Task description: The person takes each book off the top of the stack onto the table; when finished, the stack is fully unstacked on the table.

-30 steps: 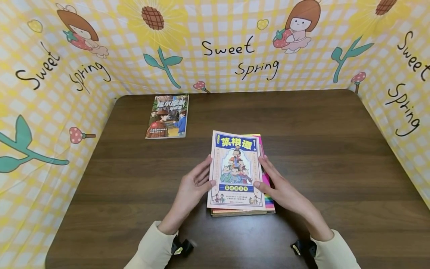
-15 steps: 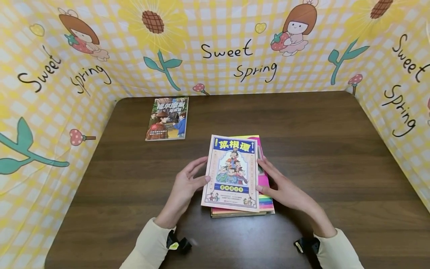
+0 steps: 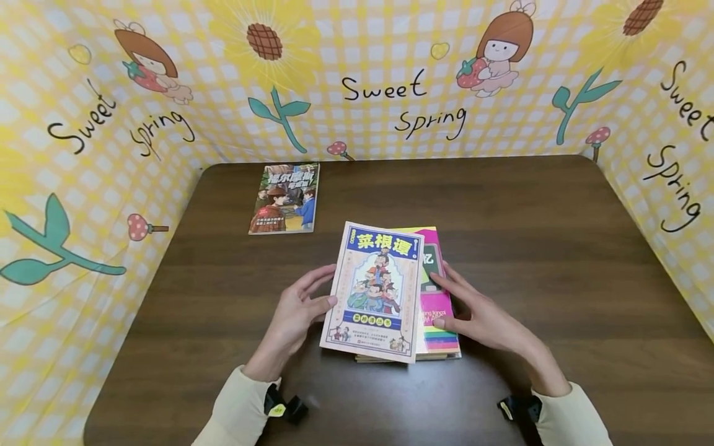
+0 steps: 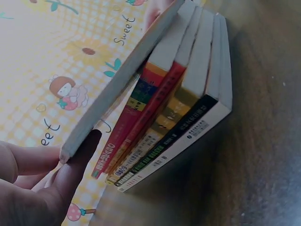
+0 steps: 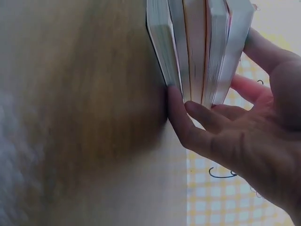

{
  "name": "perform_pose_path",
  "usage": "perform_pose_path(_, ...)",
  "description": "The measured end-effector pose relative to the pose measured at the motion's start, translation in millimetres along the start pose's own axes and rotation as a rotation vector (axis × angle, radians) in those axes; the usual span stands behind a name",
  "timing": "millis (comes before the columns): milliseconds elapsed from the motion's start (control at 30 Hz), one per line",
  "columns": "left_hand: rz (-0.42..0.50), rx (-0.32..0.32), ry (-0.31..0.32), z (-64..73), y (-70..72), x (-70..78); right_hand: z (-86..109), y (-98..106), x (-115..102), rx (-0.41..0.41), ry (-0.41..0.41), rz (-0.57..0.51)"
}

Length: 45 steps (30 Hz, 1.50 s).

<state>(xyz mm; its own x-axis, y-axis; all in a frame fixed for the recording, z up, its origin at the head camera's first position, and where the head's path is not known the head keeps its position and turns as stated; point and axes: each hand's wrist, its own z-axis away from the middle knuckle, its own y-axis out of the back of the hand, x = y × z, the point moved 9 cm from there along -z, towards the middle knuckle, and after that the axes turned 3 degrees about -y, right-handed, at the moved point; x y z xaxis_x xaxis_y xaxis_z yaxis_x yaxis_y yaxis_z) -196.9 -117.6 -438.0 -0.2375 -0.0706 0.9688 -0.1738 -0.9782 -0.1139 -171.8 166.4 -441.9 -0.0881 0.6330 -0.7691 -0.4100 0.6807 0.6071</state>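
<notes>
My left hand [image 3: 291,317] pinches the left edge of a pale comic-style book [image 3: 372,291] with a blue title band, thumb on the cover. In the left wrist view this book [image 4: 120,82] is tilted up off a stack of several books [image 4: 162,122], with a gap between them. It covers much of the pink book [image 3: 436,303] on top of the stack. My right hand [image 3: 482,319] rests at the stack's right side, thumb and a finger on the pink cover. In the right wrist view other fingertips touch the page edges of the books [image 5: 193,52].
Another illustrated book [image 3: 283,198] lies flat near the back left of the dark wooden table [image 3: 530,248]. A yellow checked cloth [image 3: 385,37] with flowers and lettering surrounds the table's back and sides.
The pale book has slid left and turned slightly off the stack with my left hand, showing more of the pink cover. My right hand has let go of the pale book and stays by the stack.
</notes>
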Motion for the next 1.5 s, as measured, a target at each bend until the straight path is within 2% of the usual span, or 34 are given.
perform_pose_path(300, 0.062, 0.042, -0.045, -13.6, 4.9, 14.7, 0.1, 1.0, 2.6, -0.012, -0.004, -0.036)
perform_pose_path(500, 0.099, 0.063, -0.044, -33.1, 11.7, 29.4, 1.1, -0.1, 2.4, -0.01, -0.019, -0.057)
perform_pose_path(800, 0.115, 0.094, -0.079, -75.7, 21.3, 54.1, 0.5, -2.7, 2.2, -0.023, -0.023, -0.081)
perform_pose_path(1000, 0.113, 0.16, -0.058, -111.7, 25.1, 62.6, 0.3, 0.2, 3.3, -0.019, -0.014, -0.075)
perform_pose_path(1367, 0.168, 0.245, 0.038, -170.2, 32.3, 60.2, 1.2, 1.6, 5.0, -0.023, -0.033, -0.077)
perform_pose_path(1500, 0.09, 0.263, 0.056, -183.3, 39.1, 55.7, 0.1, 0.7, 3.3, -0.025, -0.021, -0.082)
